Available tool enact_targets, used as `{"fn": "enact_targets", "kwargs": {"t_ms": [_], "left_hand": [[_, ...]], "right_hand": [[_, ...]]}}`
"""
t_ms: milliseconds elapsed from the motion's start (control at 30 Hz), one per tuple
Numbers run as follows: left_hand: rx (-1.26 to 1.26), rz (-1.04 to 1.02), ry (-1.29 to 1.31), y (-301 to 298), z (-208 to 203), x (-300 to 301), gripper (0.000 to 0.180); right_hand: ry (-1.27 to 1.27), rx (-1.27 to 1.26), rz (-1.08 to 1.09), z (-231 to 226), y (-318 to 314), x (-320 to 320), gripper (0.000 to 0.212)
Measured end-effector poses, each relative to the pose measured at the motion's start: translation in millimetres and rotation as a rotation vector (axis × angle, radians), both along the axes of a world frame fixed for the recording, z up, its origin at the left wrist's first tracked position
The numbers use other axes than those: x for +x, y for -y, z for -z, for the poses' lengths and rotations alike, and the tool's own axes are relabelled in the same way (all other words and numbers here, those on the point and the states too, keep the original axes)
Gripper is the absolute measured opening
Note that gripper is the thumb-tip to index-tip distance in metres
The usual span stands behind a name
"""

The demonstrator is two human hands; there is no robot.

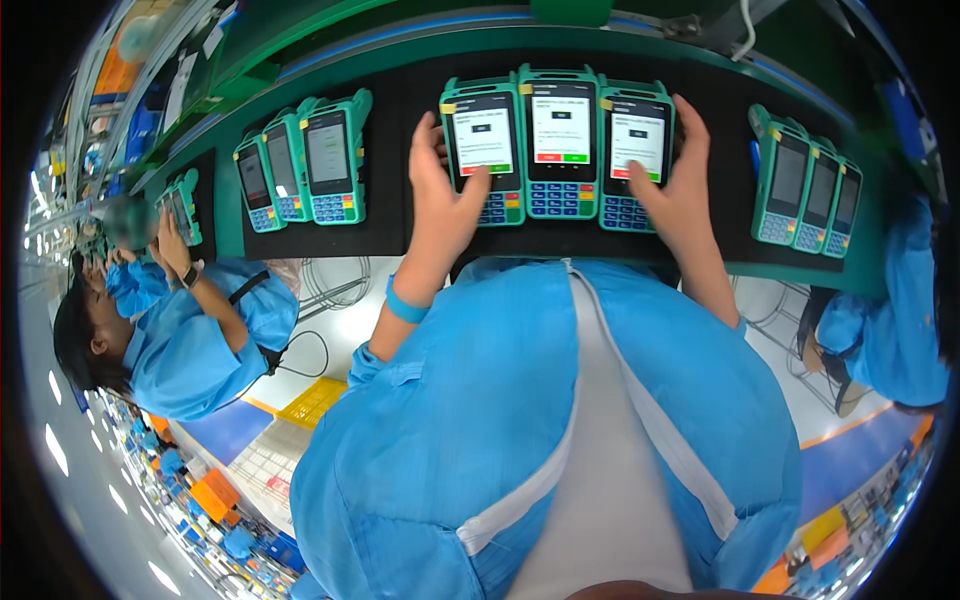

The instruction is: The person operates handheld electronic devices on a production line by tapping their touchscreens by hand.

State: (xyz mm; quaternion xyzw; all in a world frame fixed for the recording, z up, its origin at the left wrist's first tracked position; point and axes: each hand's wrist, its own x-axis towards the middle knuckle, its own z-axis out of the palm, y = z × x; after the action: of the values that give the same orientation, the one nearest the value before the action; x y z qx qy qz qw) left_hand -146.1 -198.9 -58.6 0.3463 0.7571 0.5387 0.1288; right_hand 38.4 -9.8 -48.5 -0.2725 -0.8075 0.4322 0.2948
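Three green payment terminals with lit white screens stand side by side before me. My left hand (443, 200) grips the left payment terminal (482, 133), fingers along its outer side and thumb at the bottom of its screen. My right hand (685, 195) holds the right payment terminal (637, 130) in the same way, its thumb on the lower screen. Between them the middle payment terminal (561, 120) is touched by neither hand. Each screen carries a red and a green button low down, partly covered by my thumbs on the outer two. Blue keys sit below the screens.
On the black mat (385, 235), more terminals (328, 150) stand to the left. Another group of terminals (787, 175) is at the right. A co-worker in blue (195, 340) works at the far left; another person's blue sleeve (900, 310) shows at right. A yellow crate (312, 402) lies behind.
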Motion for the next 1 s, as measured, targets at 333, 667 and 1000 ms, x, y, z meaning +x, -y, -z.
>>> {"fn": "enact_targets", "kwargs": {"t_ms": [333, 667, 1000], "left_hand": [[-0.102, -0.433, -0.543, 91.1, -4.6, -82.8, 0.036], [-0.69, -0.758, -0.435, 287.9, 49.1, -309.1, 0.046], [-0.686, -0.469, -0.437, 298.4, 79.1, -390.5, 0.044]], "right_hand": [[0.215, 0.309, 0.084, -16.4, 10.3, -18.0, 0.084], [-0.041, -0.189, -0.211, -11.3, -15.6, 16.6, 0.083], [-0.207, -0.203, -0.182, -5.4, -25.6, 34.4, 0.082]]}}
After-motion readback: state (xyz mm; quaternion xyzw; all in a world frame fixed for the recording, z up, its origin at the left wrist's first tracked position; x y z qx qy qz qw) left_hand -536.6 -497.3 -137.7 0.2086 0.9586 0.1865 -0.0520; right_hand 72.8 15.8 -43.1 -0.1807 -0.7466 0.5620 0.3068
